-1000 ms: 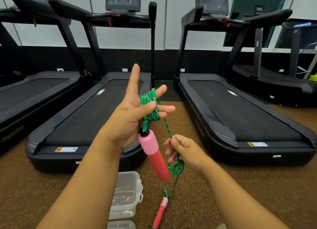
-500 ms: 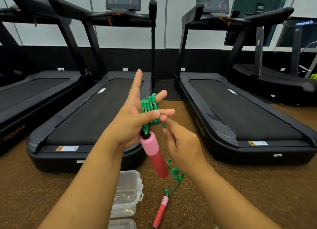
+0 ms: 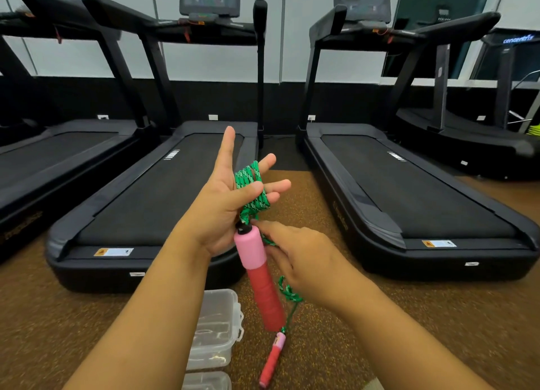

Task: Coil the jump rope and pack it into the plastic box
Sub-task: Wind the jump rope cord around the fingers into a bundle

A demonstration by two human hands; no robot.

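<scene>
Lid (image 3: 206, 381) of clear plastic at the bottom edge, on brown speckled floor (image 3: 380, 316); just beyond, clear plastic box (image 3: 216, 328), open side up. Beside the box on the floor, second handle (image 3: 271, 360) of the jump rope, pink and red, with thin green cord rising from its top. Higher, right hand (image 3: 304, 261) reaching toward the left one, fingers pinching the green rope (image 3: 252, 191) just below the coil, near the top of the first handle (image 3: 258, 275). This handle pink above and red below, hanging slanted under the left palm. Left hand (image 3: 226, 205) raised, palm up, fingers spread straight, several rope loops wound around the middle fingers, thumb pressing across the loops. Farther back, black treadmills (image 3: 409, 191) in a row, consoles toward a pale wall (image 3: 292, 53).
</scene>
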